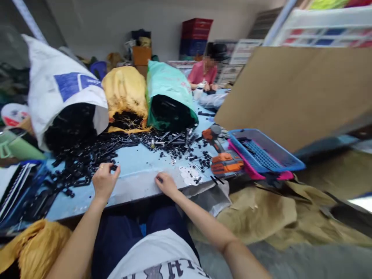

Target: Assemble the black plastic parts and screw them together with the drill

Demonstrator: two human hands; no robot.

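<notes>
My left hand (105,180) is closed in a pinch on a small black plastic part (114,167), beside a heap of black parts (78,162) on the light blue table. Near the table's front edge, my right hand (166,183) is curled with its fingers round a small dark piece (159,179), too small to name. Round white discs (188,175) lie to the right of that hand, with screws and small black bits behind them. An orange and grey cordless drill (225,155) lies farther right.
A white sack (66,77), a yellow sack (124,91) and a green sack (171,83) lie open toward me, spilling black parts. A blue basket (264,151) stands right, before a large cardboard sheet (296,89). Another person (203,71) sits at the far end.
</notes>
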